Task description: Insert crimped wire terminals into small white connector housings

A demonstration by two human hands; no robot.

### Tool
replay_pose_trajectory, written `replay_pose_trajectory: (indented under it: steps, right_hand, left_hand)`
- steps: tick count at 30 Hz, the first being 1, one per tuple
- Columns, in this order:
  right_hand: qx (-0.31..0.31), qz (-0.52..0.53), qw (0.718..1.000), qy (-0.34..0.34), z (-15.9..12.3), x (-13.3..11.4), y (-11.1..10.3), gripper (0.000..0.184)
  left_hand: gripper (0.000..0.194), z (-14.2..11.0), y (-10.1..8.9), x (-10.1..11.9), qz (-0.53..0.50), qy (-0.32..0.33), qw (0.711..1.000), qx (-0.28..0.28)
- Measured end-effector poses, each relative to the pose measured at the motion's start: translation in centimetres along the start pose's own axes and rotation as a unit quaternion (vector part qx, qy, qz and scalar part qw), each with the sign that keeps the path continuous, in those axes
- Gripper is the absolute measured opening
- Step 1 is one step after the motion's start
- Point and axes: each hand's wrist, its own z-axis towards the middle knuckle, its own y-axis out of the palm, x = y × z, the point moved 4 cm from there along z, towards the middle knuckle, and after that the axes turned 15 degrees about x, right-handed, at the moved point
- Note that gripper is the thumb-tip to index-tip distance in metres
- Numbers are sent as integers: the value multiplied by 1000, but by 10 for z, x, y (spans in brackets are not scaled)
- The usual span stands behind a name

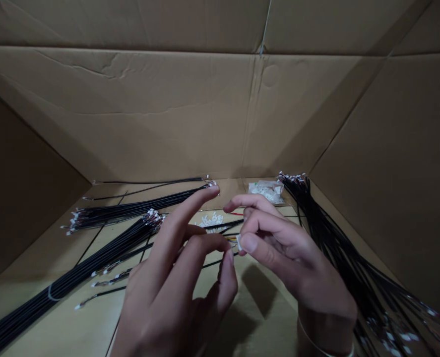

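My left hand (175, 282) and my right hand (282, 258) meet at the centre, above a cardboard surface. My right thumb and fingers pinch a small white connector (239, 241) with thin coloured wire ends going into it. My left thumb and middle finger pinch the thin black cable (220, 229) right beside the connector, and the left index finger points forward. A small pile of white connectors (212, 221) lies just behind my hands.
Bundles of black cables (104, 248) with metal-tipped ends lie at the left, another long bundle (339, 253) runs along the right. A clear bag of white parts (267, 191) sits at the back. Cardboard walls (190, 114) enclose the area on three sides.
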Motion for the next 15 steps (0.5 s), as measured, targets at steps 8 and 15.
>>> replay_pose_trajectory:
  steps: [8,15]
  right_hand:
    - [-27,-47,997,-62,-1,-2,0,19]
    - [-40,-39,997,-55,-1,-2,-1,23]
  left_hand:
    - [13,4,-1,-6,-44,6,998,-33]
    - [17,3,5,-9,-83,4,996,-29]
